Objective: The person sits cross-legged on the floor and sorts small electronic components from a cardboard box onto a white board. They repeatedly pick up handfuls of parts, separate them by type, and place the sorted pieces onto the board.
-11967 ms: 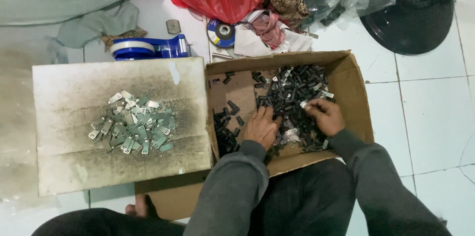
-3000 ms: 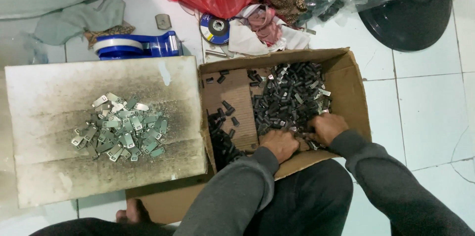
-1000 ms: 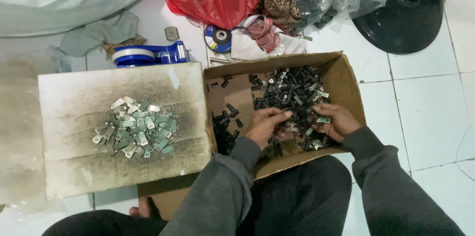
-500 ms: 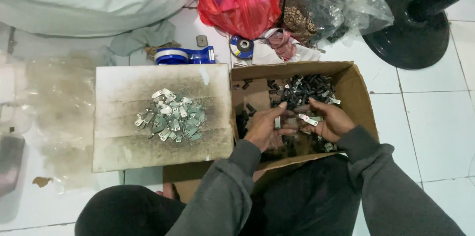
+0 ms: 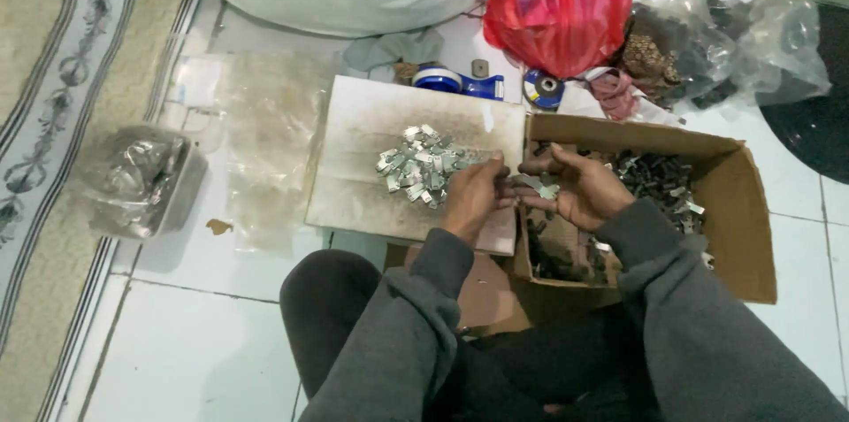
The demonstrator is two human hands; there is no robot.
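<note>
White tiled floor, a patterned rug at its left edge. A stained board [image 5: 371, 134] carries a pile of small metal clips [image 5: 423, 167]; beside it stands an open cardboard box [image 5: 738, 201] holding darker clips [image 5: 659, 179]. The right hand [image 5: 579, 190] lies palm up, fingers loosely cupped, with a few clips [image 5: 538, 185] on the palm. The left hand [image 5: 473, 195] pinches at those clips with its fingertips. Whether it has one gripped cannot be made out. The sleeves cover the box's near side.
</note>
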